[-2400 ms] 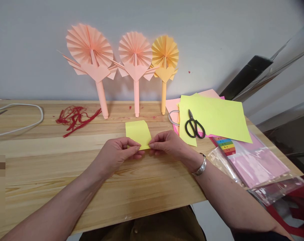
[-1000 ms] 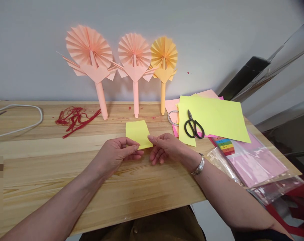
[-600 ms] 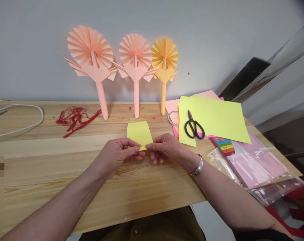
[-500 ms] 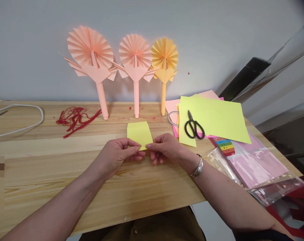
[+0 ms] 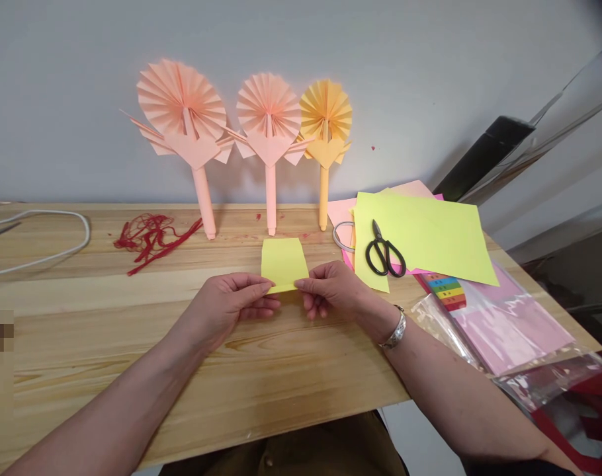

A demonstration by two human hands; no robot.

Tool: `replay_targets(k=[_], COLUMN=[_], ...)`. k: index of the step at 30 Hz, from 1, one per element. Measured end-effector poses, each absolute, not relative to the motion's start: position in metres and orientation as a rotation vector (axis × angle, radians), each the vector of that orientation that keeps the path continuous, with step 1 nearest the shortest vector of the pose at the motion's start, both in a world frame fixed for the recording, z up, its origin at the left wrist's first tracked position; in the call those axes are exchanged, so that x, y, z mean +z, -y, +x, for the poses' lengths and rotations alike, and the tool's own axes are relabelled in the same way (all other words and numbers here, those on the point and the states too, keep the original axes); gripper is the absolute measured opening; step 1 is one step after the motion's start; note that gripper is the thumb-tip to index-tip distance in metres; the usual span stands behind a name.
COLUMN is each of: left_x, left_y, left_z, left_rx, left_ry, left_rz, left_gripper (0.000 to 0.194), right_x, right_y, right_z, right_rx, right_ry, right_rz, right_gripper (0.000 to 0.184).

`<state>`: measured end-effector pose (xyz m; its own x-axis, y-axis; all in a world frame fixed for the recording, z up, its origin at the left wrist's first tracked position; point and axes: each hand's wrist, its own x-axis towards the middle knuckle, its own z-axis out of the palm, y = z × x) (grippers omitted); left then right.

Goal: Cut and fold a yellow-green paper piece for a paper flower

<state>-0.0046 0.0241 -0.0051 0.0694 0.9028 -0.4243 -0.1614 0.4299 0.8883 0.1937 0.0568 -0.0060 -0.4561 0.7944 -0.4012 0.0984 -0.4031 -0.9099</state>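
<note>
A small yellow sheet of paper (image 5: 284, 261) is held just above the wooden table, its near edge showing a narrow folded strip. My left hand (image 5: 234, 299) pinches the near left corner between thumb and fingers. At the near right corner, my right hand (image 5: 328, 287) has its thumb on top and fingers underneath, closed on the paper. Beyond the sheet, two pink paper fans (image 5: 270, 142) and one orange paper fan (image 5: 325, 142) with rolled handles lean upright against the wall. The fingertips beneath the paper are partly hidden.
Black-handled scissors (image 5: 384, 250) lie on large yellow paper sheets (image 5: 430, 228) at the right. Near them is a plastic-wrapped pack of pink paper (image 5: 514, 324). Tangled red thread (image 5: 155, 238) and a white cable (image 5: 57, 254) lie at the left of the wooden table (image 5: 107, 330).
The small sheet has shifted slightly right and now sits squarer between my hands. My right hand briefly loosened its thumb, then gripped the corner again; my hands are slightly farther apart.
</note>
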Motion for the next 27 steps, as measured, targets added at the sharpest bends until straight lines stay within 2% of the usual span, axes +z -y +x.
replay_targets(k=[27], left_x=[-0.0068], left_y=[-0.0253], left_z=[-0.0034], left_rx=[0.979], left_ry=[-1.290], left_rz=[0.825], left_gripper=[0.012], right_x=[-0.0078], right_y=[-0.0568], right_z=[0.1945], right_rx=[1.872], right_ry=[1.352], right_rz=[-1.245], right_gripper=[0.030])
